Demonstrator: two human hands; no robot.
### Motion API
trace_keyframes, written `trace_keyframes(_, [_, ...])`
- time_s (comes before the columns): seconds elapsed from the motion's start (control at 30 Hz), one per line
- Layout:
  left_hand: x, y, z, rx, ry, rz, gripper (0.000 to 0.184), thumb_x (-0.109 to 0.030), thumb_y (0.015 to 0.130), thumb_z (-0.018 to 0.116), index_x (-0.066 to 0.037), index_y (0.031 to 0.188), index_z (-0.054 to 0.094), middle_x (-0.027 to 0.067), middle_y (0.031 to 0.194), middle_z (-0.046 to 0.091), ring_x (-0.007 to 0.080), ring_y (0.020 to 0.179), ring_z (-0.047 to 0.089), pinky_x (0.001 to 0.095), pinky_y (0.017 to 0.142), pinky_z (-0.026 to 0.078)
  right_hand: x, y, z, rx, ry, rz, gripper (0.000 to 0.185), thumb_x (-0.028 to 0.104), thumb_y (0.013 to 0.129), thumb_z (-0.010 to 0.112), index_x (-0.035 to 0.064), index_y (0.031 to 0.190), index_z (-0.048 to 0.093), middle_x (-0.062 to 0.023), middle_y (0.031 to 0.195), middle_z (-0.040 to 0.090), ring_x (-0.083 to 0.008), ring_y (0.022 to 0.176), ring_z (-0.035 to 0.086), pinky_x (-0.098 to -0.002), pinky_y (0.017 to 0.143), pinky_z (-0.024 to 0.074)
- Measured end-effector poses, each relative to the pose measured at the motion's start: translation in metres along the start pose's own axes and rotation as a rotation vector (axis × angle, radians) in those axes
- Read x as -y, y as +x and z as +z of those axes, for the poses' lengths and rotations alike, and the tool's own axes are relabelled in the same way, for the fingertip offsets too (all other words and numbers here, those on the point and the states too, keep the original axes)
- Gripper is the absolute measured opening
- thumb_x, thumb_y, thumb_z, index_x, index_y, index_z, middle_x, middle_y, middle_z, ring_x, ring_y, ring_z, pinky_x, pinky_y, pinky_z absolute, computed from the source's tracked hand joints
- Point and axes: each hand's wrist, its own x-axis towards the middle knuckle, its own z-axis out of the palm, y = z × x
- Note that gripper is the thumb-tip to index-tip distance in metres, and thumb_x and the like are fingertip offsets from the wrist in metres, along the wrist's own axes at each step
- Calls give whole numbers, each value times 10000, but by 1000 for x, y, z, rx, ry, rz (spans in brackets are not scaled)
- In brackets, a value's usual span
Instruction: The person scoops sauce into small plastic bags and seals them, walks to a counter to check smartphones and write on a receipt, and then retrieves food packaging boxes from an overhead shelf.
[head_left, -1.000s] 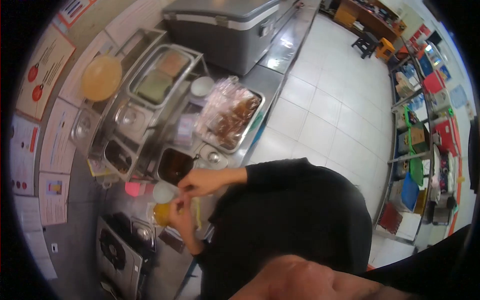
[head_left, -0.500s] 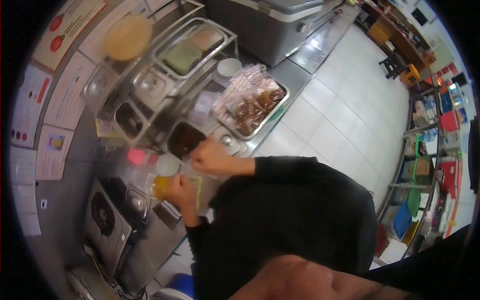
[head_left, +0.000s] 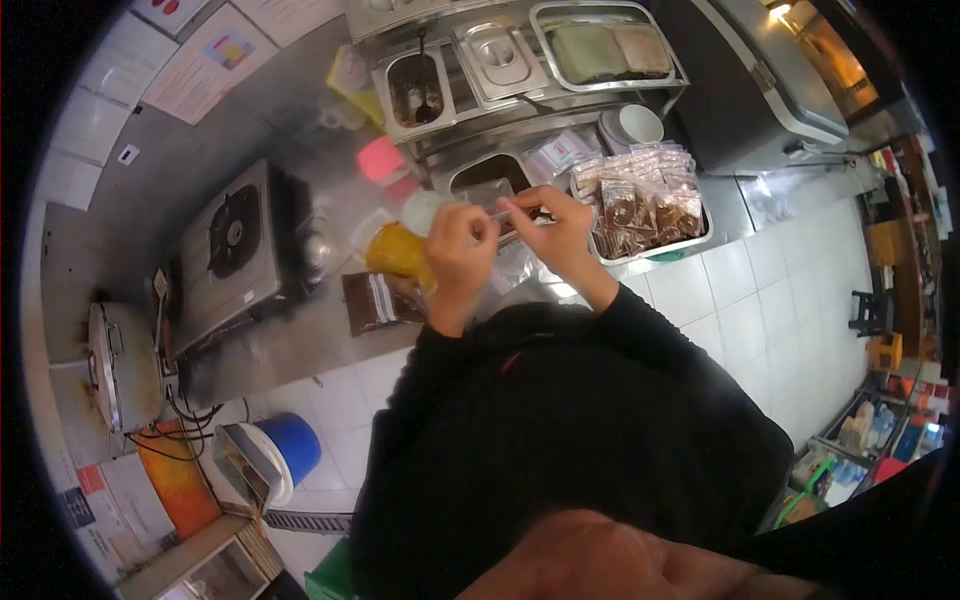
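My left hand (head_left: 461,252) and my right hand (head_left: 558,232) are close together over the steel counter. Both have their fingertips pinched on a small clear plastic bag (head_left: 487,193); most of it is hidden by my hands. Just beyond it is a steel pan of dark brown filling (head_left: 490,172). A white bowl (head_left: 421,212) and a tub with yellow contents (head_left: 398,250) stand beside my left hand. Nearer the counter edge lies a flat bag with dark brown contents (head_left: 372,304). To the right, a metal tray (head_left: 612,257) holds several filled clear bags (head_left: 640,205).
A gas stove (head_left: 232,255) stands at the left. Behind, a raised rack carries a pan with a ladle (head_left: 417,92), a lidded pan (head_left: 498,62) and a tray of green and pink packs (head_left: 605,52). A grey cooler (head_left: 735,85) stands back right; a blue bucket (head_left: 292,448) is on the floor.
The view has swung left, bringing the whole stove and bucket into sight. My hands have come closer together, and the clear bag now shows between their fingertips.
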Motion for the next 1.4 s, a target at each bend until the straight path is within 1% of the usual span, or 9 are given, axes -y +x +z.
trace_keyframes(0.2, [0,-2,3,-182,-135,-303,121,-38,739,747,-55,797,643,44,804,629,161,661,604,269,502,455,1,6,12,17,893,831,112,47,829,694,-1,929,677,-66,814,696,-64,549,537,-195,485,396])
trace_keyframes(0.4, [18,-5,-24,157,-1485,-1382,101,-127,840,671,-89,781,598,13,787,615,143,668,576,232,536,430,1,10,17,282,1036,913,179,161,882,642,66,733,616,61,634,522,-29,541,400,-189,506,269])
trace_keyframes(0.63, [9,12,-27,9,-728,-521,173,21,740,708,-88,766,577,38,788,583,177,719,576,288,601,461,17,19,17,388,957,591,151,89,822,698,89,784,552,63,674,487,-20,608,433,-200,533,321])
trace_keyframes(0.7, [1,16,-7,-316,39,47,190,40,717,725,-93,751,593,38,808,576,167,711,571,270,574,451,21,17,23,169,515,437,170,65,804,718,76,789,549,48,680,500,-25,606,440,-219,513,345])
trace_keyframes(0.8, [-9,22,-2,-399,164,255,202,55,706,741,-84,761,605,41,778,582,150,664,559,249,533,423,23,37,30,-193,168,48,206,35,789,717,60,729,522,-6,632,492,-97,513,423,-260,454,339])
trace_keyframes(0.87, [-9,23,3,-267,9,142,195,70,706,722,-76,759,604,32,731,566,142,625,535,243,529,408,13,41,28,-242,73,-234,235,7,770,716,60,685,504,-30,591,466,-142,471,409,-266,445,326])
trace_keyframes(1.03, [8,30,10,-153,-54,-174,206,113,676,660,-60,775,605,15,642,499,130,559,461,232,527,367,-1,42,29,-26,11,19,293,-8,731,697,61,613,437,-63,582,419,-220,486,402,-322,503,332])
trace_keyframes(1.23, [31,38,2,177,-91,-224,233,92,652,605,-52,835,619,47,699,516,173,649,498,286,585,413,-10,47,30,265,-115,-375,256,22,648,657,60,606,408,-88,576,446,-295,500,423,-383,678,356])
trace_keyframes(1.4, [20,38,-14,274,-217,-114,354,-44,688,705,-59,1024,592,74,989,613,229,977,551,361,887,411,-32,38,27,335,104,223,289,50,688,679,76,614,401,-35,540,375,-146,505,396,-307,555,341])
